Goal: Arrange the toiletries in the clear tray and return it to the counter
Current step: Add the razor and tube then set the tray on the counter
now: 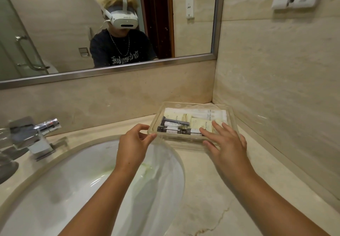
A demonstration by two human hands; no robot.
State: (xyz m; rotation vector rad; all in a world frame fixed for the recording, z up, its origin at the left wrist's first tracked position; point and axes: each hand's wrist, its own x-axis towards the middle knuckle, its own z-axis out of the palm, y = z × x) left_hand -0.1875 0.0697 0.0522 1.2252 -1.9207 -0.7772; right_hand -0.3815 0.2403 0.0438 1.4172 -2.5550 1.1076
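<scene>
Steadying the tray (193, 105) is the job right now, and I am judging this as the last tidy-up before leaving it on the counter (211, 189). The tray is sitting in the back corner, just right of the sink (82, 189), its near edge close to the basin rim. My left hand (134, 143) is pinching the tray's near-left corner, thumb and fingers closed lightly on the wall. My right hand (222, 140) is spread flat and open, holding nothing, fingertips reaching over the near-right rim and resting on or just above the packets (198, 123); I cannot tell whether they are actually touching. Inside, the two small bottles (176, 130) are lying end to end along the front, a razor (174, 122) behind them, the packets stacked toward the back. To do this well I am keeping the left grip firm so the light tray is not sliding toward the basin, pressing the packets flat and square, then nudging the tray snug to the wall.
</scene>
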